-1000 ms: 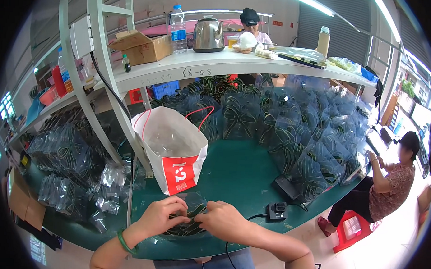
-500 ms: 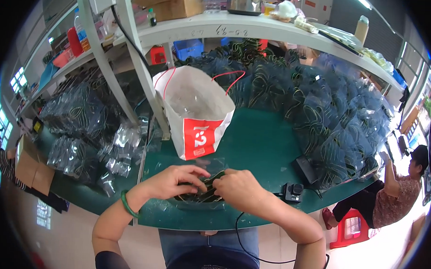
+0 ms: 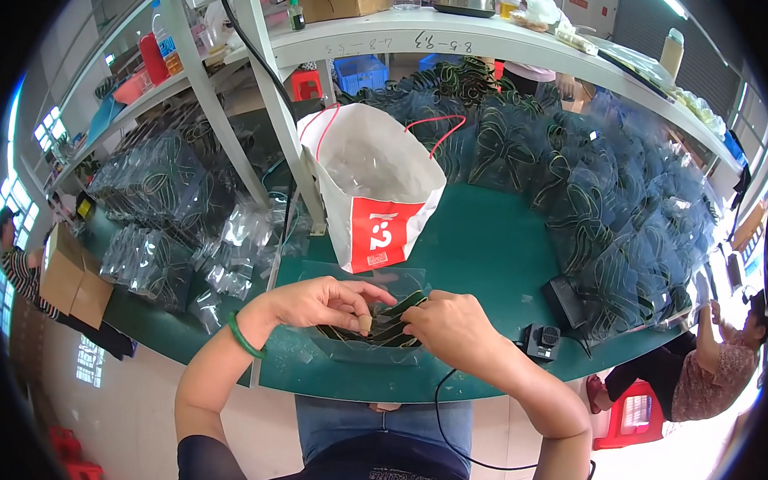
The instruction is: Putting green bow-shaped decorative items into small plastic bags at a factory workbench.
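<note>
My right hand (image 3: 453, 327) is closed, its fingertips pinching the end of a dark green strip piece with gold edges (image 3: 389, 332). The piece lies on a clear plastic sheet (image 3: 367, 353) at the near edge of the green table. To its left, my left hand (image 3: 324, 304) reaches over the piece with fingers bent and apart. One of its fingertips bears a tan cover (image 3: 365, 324). A green bangle (image 3: 243, 340) circles my left wrist. Just beyond both hands stands a white paper bag (image 3: 378, 168) with a red panel, its top gaping and clear plastic inside.
Bagged dark strip pieces (image 3: 630, 223) are heaped along the right and back. Clear plastic packets (image 3: 232, 243) lie left of a metal post (image 3: 290, 144). A black box (image 3: 564, 301) and a small camera (image 3: 541, 340) sit at right. A seated person (image 3: 722, 370) works farther right.
The view has shifted, so the scene sits farther right. My right fingers have raised the end of the strip piece; my left fingers have moved slightly off it.
</note>
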